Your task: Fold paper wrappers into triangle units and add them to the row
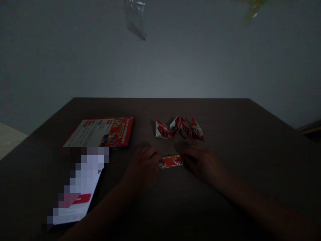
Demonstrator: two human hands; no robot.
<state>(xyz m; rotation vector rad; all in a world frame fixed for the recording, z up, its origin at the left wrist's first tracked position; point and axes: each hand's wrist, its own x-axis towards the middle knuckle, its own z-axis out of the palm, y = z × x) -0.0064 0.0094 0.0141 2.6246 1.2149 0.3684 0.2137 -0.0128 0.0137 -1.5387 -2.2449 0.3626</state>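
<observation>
With room toward the worktop (250, 144)'s right edge, the nearly closed left hand (143, 167) and right hand (204, 162) pinch red paper (172, 162) between them.

One camera sat on the person's head; it looked forward and down at the table (250, 160); the wall (190, 60) stood farther off, at twelve o'clock; the left hand (142, 170) was near, at seven o'clock; the right hand (202, 160) was near too, at four o'clock.
</observation>
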